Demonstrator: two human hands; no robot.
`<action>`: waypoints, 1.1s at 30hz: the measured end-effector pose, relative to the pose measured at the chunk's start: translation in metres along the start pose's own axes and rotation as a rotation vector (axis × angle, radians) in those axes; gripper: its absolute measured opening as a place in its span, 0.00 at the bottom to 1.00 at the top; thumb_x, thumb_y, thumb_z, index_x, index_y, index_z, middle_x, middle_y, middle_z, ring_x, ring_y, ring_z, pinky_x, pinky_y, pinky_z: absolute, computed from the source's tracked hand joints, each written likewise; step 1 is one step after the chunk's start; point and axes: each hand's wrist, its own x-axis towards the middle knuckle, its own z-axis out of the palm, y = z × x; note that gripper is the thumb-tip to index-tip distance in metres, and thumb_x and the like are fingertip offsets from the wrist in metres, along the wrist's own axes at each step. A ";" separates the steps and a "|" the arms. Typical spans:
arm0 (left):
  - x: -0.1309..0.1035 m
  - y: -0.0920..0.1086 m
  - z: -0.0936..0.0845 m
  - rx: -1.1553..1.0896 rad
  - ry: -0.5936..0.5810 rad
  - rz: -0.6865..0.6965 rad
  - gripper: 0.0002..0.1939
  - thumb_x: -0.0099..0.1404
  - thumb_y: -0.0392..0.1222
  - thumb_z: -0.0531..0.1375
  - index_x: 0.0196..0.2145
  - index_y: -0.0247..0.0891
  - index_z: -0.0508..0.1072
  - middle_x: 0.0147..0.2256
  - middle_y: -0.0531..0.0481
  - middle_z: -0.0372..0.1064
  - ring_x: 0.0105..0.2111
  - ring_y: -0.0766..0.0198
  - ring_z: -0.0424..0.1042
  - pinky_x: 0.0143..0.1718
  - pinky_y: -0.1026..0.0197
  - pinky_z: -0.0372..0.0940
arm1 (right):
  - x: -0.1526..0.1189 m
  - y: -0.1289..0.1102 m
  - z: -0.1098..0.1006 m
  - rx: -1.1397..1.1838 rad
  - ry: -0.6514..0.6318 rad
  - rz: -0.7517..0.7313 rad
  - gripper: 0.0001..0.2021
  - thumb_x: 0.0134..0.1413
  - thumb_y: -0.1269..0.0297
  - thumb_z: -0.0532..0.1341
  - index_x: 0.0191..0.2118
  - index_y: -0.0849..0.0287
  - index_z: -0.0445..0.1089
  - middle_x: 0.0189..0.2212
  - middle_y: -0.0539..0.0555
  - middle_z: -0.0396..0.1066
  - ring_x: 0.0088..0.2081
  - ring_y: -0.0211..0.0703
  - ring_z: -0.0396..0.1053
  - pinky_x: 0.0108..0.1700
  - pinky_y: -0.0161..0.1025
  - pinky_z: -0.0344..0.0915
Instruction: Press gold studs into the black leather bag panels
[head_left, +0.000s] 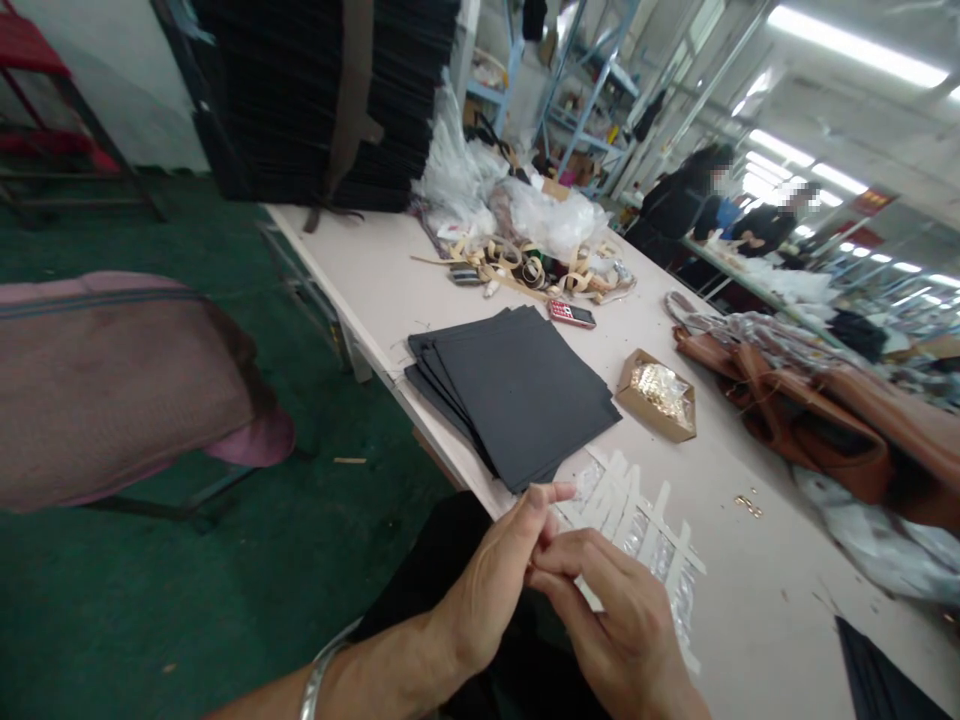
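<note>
Left hand (487,575): near black sheets (525,385), I can't tell grip
Right hand (626,610): touching left, fingertips together (contents hidden)
Box (657,396): right of sheets

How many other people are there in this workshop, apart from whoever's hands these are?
2 in view: one person in dark clothes at upper right, and a second person just right of them. More may be hidden.
</note>
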 end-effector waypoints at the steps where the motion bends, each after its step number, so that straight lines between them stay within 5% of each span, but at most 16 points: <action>1: 0.000 0.003 -0.004 0.010 0.003 0.019 0.29 0.70 0.62 0.43 0.54 0.39 0.69 0.30 0.54 0.58 0.32 0.66 0.60 0.38 0.61 0.59 | 0.004 0.002 0.001 0.084 -0.005 0.098 0.05 0.61 0.69 0.60 0.35 0.57 0.73 0.30 0.51 0.75 0.33 0.39 0.73 0.37 0.33 0.69; 4: 0.001 0.016 -0.016 0.074 0.063 0.048 0.26 0.70 0.60 0.47 0.52 0.40 0.70 0.29 0.56 0.58 0.24 0.71 0.54 0.27 0.66 0.53 | 0.026 0.021 0.000 0.201 0.063 0.360 0.07 0.60 0.61 0.61 0.33 0.57 0.73 0.26 0.50 0.74 0.30 0.39 0.73 0.34 0.34 0.68; 6: 0.004 0.022 -0.025 0.102 0.180 0.037 0.23 0.68 0.57 0.53 0.50 0.38 0.70 0.29 0.56 0.59 0.20 0.74 0.49 0.22 0.66 0.46 | 0.050 0.043 -0.002 0.132 0.161 0.394 0.10 0.58 0.57 0.62 0.38 0.57 0.74 0.28 0.51 0.75 0.29 0.41 0.72 0.34 0.36 0.68; 10: 0.008 0.028 -0.044 0.111 0.413 0.029 0.22 0.64 0.52 0.57 0.51 0.36 0.67 0.34 0.52 0.66 0.16 0.77 0.46 0.19 0.66 0.39 | 0.108 0.087 -0.003 -0.159 0.240 0.273 0.14 0.60 0.56 0.57 0.44 0.57 0.74 0.33 0.54 0.77 0.32 0.44 0.73 0.38 0.39 0.67; 15: 0.009 0.024 -0.056 0.103 0.483 0.020 0.27 0.61 0.54 0.60 0.52 0.35 0.65 0.30 0.52 0.68 0.15 0.78 0.45 0.18 0.66 0.37 | 0.147 0.114 0.006 -0.494 0.126 0.098 0.13 0.64 0.61 0.52 0.42 0.57 0.73 0.37 0.56 0.77 0.39 0.48 0.72 0.44 0.43 0.65; 20: 0.007 0.027 -0.056 0.055 0.443 -0.011 0.26 0.58 0.53 0.63 0.48 0.35 0.68 0.17 0.64 0.51 0.14 0.76 0.42 0.16 0.69 0.37 | 0.112 0.105 0.006 -0.451 -0.005 -0.033 0.13 0.66 0.62 0.52 0.39 0.58 0.73 0.37 0.54 0.76 0.40 0.45 0.70 0.46 0.42 0.65; 22: 0.005 0.029 -0.056 0.026 0.388 -0.044 0.22 0.57 0.52 0.65 0.43 0.34 0.71 0.18 0.62 0.56 0.13 0.77 0.45 0.15 0.70 0.42 | 0.085 0.096 0.002 -0.341 -0.049 -0.029 0.12 0.66 0.62 0.53 0.40 0.57 0.73 0.36 0.53 0.76 0.40 0.44 0.71 0.45 0.41 0.66; 24: 0.001 0.028 -0.058 -0.025 0.334 -0.089 0.20 0.56 0.51 0.66 0.40 0.34 0.73 0.24 0.54 0.68 0.16 0.74 0.59 0.19 0.69 0.56 | 0.058 0.087 -0.003 -0.209 -0.085 0.033 0.12 0.65 0.61 0.54 0.40 0.56 0.74 0.36 0.53 0.76 0.39 0.42 0.72 0.43 0.39 0.67; 27: -0.003 0.020 -0.061 -0.066 0.319 -0.164 0.21 0.56 0.50 0.67 0.43 0.35 0.73 0.33 0.47 0.75 0.28 0.62 0.72 0.30 0.62 0.67 | 0.027 0.079 -0.005 -0.035 -0.100 0.250 0.13 0.63 0.56 0.57 0.40 0.56 0.76 0.33 0.52 0.76 0.34 0.41 0.72 0.36 0.37 0.69; 30: -0.008 0.011 -0.063 -0.005 0.344 -0.211 0.20 0.56 0.51 0.67 0.40 0.35 0.73 0.30 0.50 0.73 0.24 0.67 0.69 0.20 0.69 0.57 | 0.014 0.072 -0.001 0.137 -0.071 0.522 0.17 0.59 0.50 0.60 0.39 0.60 0.77 0.26 0.52 0.74 0.27 0.40 0.70 0.30 0.36 0.69; 33: -0.012 0.006 -0.061 0.023 0.294 -0.225 0.19 0.53 0.52 0.67 0.35 0.34 0.73 0.22 0.56 0.66 0.17 0.75 0.56 0.14 0.71 0.41 | 0.014 0.066 0.007 0.317 -0.067 0.636 0.18 0.55 0.49 0.63 0.37 0.61 0.77 0.25 0.52 0.73 0.27 0.40 0.70 0.30 0.36 0.70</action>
